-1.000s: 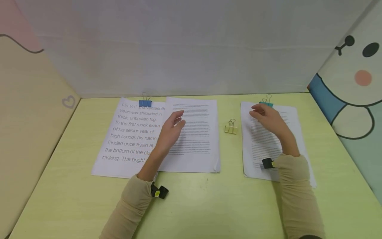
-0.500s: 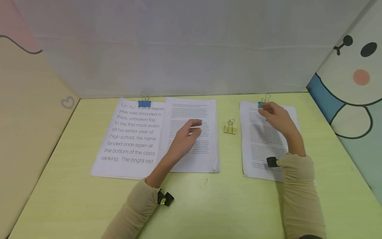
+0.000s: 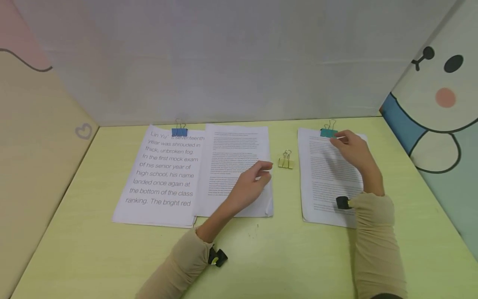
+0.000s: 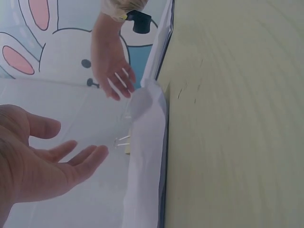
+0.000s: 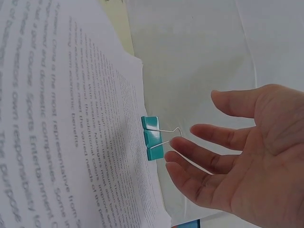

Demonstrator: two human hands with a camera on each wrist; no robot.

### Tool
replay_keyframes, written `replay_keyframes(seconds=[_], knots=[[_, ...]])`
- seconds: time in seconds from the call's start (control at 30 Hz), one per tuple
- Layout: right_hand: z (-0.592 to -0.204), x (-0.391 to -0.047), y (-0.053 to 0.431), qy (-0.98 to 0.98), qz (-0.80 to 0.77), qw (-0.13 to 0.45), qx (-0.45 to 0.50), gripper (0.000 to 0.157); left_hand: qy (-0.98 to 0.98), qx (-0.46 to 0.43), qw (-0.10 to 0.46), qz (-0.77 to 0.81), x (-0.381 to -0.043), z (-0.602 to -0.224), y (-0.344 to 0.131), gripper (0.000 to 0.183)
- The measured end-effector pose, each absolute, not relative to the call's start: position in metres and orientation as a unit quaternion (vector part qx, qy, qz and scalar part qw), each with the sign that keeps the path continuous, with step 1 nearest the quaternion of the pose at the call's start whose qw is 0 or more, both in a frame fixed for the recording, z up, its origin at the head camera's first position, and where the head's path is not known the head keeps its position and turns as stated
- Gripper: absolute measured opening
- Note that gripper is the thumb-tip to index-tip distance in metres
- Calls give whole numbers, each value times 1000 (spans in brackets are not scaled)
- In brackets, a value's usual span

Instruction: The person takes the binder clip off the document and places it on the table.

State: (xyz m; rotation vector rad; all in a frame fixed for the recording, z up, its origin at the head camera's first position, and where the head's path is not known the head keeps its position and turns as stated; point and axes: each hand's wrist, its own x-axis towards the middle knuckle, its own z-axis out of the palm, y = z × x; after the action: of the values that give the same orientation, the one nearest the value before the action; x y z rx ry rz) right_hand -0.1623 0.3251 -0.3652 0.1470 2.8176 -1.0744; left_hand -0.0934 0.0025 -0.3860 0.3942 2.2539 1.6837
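My left hand (image 3: 248,185) hovers over the middle paper stack (image 3: 231,205), its fingers loosely bent and holding nothing. Just beyond its fingertips a gold binder clip (image 3: 286,163) lies on the table, between the middle and right stacks. My right hand (image 3: 352,149) hangs above the right paper stack (image 3: 317,207), fingers relaxed and the palm bare. A teal binder clip (image 5: 153,137) grips the top edge of that stack, close to the right fingertips in the right wrist view. On the left, a large-print stack (image 3: 153,182) carries a blue binder clip (image 3: 179,132) at its top edge.
The pale yellow-green table (image 3: 269,257) meets a white back panel (image 3: 239,74). Side panels with cartoon drawings (image 3: 444,97) stand at left and right. The middle stack overlaps the right edge of the large-print stack.
My left hand has moved right and toward me, over the middle stack to beside the gold clip. The right hand has shifted slightly right, uncovering the teal clip.
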Motion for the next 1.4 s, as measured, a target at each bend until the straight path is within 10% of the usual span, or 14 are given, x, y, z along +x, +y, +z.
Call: replay_keyframes(seconds=[1.4], knots=[[-383,-163,357,929,-334,81,137,67,811,128,153,551,-96,-401,34,43]])
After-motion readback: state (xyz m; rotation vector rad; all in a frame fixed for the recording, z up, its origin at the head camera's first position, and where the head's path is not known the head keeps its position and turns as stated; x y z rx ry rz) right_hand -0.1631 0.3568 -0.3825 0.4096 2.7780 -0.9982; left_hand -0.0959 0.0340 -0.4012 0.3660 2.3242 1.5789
